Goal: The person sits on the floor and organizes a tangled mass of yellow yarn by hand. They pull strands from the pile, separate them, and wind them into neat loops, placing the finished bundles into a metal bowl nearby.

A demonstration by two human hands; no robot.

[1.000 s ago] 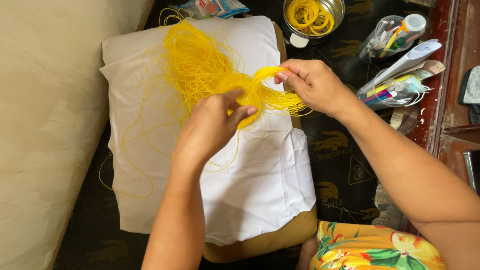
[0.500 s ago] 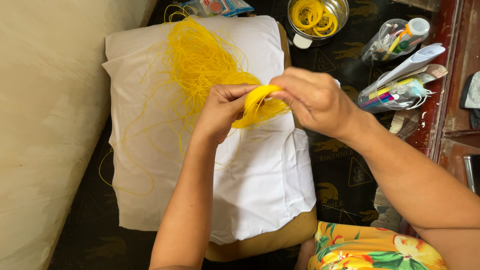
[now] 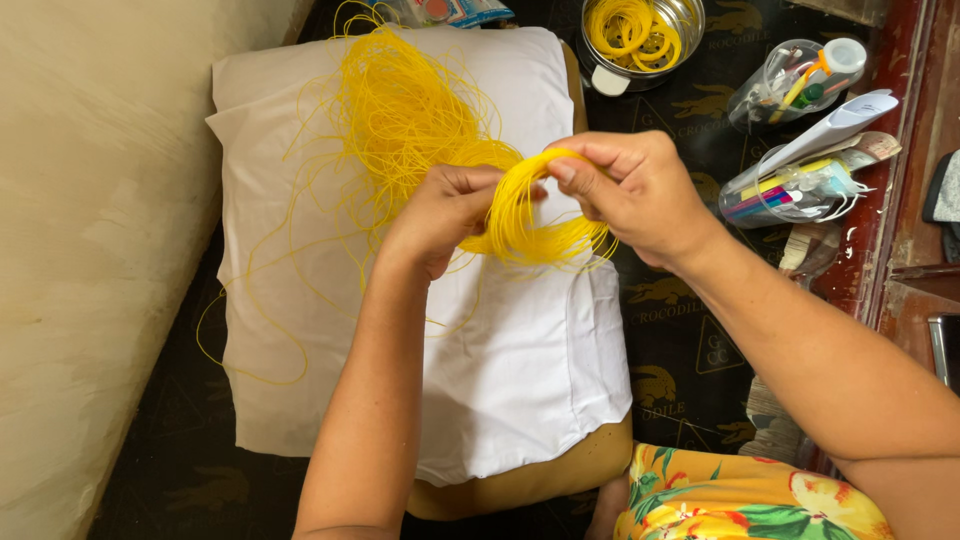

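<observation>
Over white cloth [image 3: 520, 370], my left hand [image 3: 440, 215] and right hand [image 3: 630, 190] pinch looped thin yellow plastic cord [image 3: 525, 215]; keeping even tension should avoid tangles.

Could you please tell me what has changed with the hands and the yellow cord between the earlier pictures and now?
The left hand rose from lying over the yellow cord loop to gripping its left side. The right hand kept its pinch on top, closing in towards the left. The loop, stretched out a second ago, now hangs gathered between them. The tangled cord pile, white cloth and metal bowl stayed put.
</observation>
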